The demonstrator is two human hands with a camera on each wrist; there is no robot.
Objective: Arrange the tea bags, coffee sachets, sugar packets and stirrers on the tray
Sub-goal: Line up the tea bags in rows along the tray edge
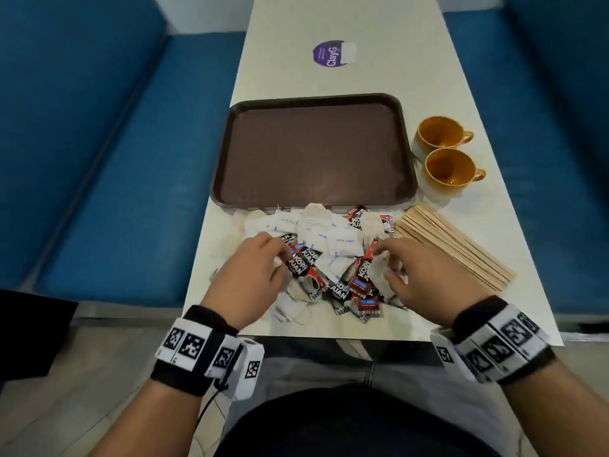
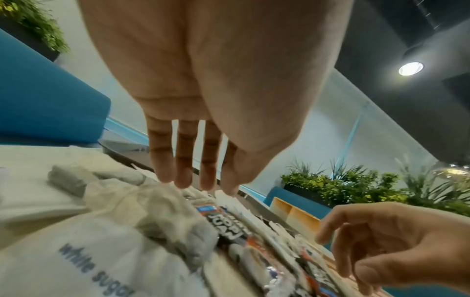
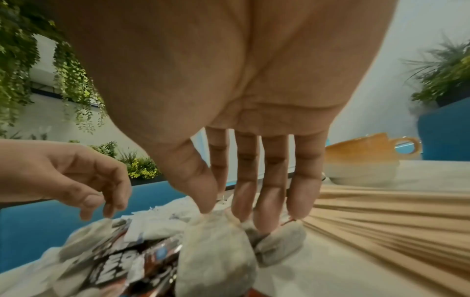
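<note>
An empty brown tray (image 1: 313,150) lies across the middle of the white table. In front of it sits a mixed pile: black-and-red coffee sachets (image 1: 304,262), white sugar packets (image 1: 344,242) and pale tea bags (image 3: 216,257). Wooden stirrers (image 1: 454,249) fan out to the right of the pile. My left hand (image 1: 280,258) hovers over the pile's left side, fingers loosely bent, fingertips (image 2: 183,182) just above a sachet, holding nothing. My right hand (image 1: 384,263) is over the right side, with its fingertips (image 3: 264,221) down on the tea bags and the thumb touching one bag's top.
Two orange cups (image 1: 441,135) (image 1: 451,166) stand right of the tray, close to the stirrers. A purple sticker (image 1: 334,53) marks the far tabletop. Blue benches (image 1: 115,143) (image 1: 543,127) flank the narrow table. The table's near edge is just behind my wrists.
</note>
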